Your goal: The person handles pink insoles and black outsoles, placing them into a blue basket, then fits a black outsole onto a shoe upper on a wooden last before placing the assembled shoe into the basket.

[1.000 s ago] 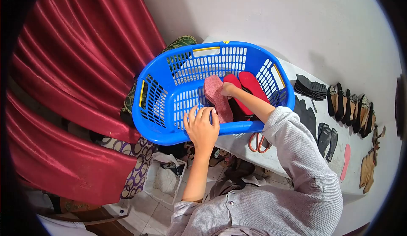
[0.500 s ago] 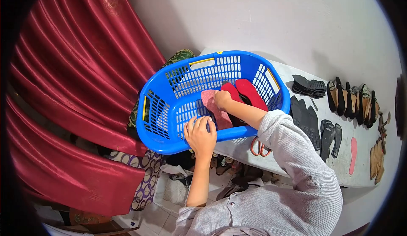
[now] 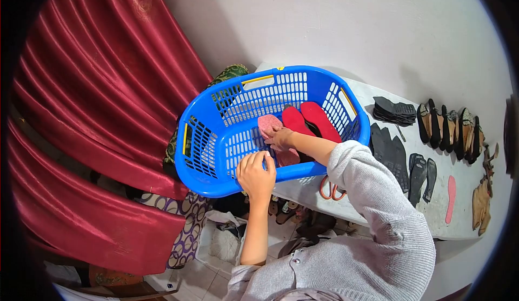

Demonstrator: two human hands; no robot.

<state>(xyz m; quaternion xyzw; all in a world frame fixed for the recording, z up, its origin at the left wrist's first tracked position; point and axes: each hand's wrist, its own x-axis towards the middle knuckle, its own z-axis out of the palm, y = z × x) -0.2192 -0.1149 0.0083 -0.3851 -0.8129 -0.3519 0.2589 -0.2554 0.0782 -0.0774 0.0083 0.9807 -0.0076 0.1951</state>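
A blue plastic laundry basket [image 3: 201, 186] with slotted sides sits at the table's near left end. Over its near rim my left hand [image 3: 256, 175] is hooked, fingers curled around the edge. Inside the basket, my right hand [image 3: 281, 139] lies on a speckled pink insole [image 3: 268, 121], its fingers stretched out and partly apart. The hand covers the insole's middle. Just right of it are red insoles [image 3: 320, 120], with dark pieces partly visible beneath them. My right forearm crosses the near rim and hides their lower ends.
On the white table [image 3: 373, 206] lie orange-handled scissors [image 3: 331, 190], black soles [image 3: 390, 152], a stack of black pieces [image 3: 393, 110], and a lone pink insole [image 3: 450, 199]. Several shoes [image 3: 448, 125] line the wall side. A red curtain [image 3: 102, 95] hangs at left.
My right hand has loosened from its closed grip on the pink insole and moved slightly down, its fingers now spread over it. My left hand stays on the rim.
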